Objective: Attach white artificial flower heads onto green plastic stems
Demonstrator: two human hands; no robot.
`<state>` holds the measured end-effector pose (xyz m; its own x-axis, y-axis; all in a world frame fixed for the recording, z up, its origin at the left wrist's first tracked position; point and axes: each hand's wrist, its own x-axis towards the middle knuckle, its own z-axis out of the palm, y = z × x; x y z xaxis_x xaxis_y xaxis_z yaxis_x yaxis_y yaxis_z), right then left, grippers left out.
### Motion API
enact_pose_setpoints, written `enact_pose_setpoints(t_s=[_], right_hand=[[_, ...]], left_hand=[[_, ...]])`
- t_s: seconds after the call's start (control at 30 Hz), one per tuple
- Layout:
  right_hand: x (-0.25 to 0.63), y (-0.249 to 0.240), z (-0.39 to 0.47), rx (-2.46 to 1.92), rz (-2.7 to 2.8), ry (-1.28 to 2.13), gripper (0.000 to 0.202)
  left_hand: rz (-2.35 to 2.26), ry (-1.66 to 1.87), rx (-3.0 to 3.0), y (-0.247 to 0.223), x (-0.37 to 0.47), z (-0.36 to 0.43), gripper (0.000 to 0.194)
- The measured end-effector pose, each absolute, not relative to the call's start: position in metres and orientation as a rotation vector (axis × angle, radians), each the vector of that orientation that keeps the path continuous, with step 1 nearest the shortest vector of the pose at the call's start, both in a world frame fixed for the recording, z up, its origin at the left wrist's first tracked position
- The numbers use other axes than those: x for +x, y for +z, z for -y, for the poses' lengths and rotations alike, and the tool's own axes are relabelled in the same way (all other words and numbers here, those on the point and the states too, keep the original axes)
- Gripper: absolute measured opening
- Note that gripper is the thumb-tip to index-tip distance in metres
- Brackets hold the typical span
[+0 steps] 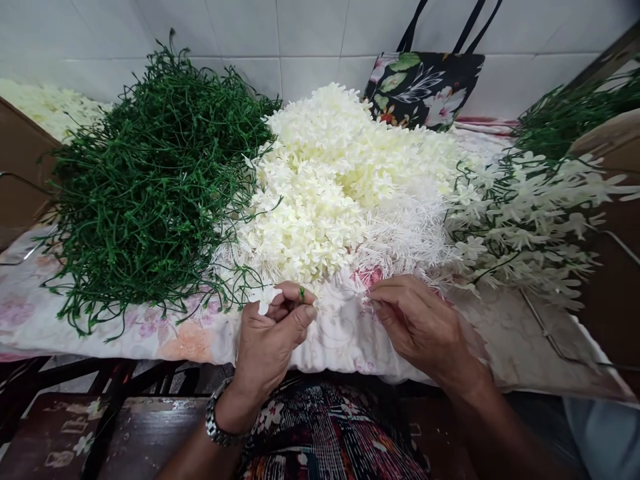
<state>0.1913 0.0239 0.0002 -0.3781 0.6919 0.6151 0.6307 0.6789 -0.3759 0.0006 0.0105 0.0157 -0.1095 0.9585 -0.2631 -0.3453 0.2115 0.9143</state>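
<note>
Between the thumb and fingers of my left hand [273,337] is a green plastic flower stem [302,293], its tip poking up. A white artificial flower [265,299] shows at the same hand, by the index finger. My right hand [425,327] is closed in a pinch over the cloth, apart from the left. Faint white strands show by its fingertips, too fine to tell what they are. Just beyond the hands lie a heap of cream-white artificial petals [320,200] and a pile of thin white stamen-like pieces [407,233].
A big tangle of green stems [160,173] fills the left side. Assembled white flowers on stems [530,213] lie at right, beside a brown box [620,247]. A floral bag [425,90] leans on the tiled wall. Flowered cloth [190,340] covers the table.
</note>
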Motion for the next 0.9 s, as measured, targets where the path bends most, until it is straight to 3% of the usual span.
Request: enact_pose_setpoints(t_s=[0.33,0.73,0.9], right_hand=[[0.183,0.016,-0.006,-0.989,2.094,0.211,0.018],[0.159,0.03,0.003,-0.999,2.152,0.184,0.013],[0.16,0.026,0.001,-0.968,2.157,0.192,0.014]], left_hand=[[-0.978,1.177,0.47,0.019,0.017,-0.006,0.026],[-0.92,1.214,0.583,0.011,0.018,0.002,0.023],[-0.959,1.359,0.806,-0.001,0.02,0.004,0.01]])
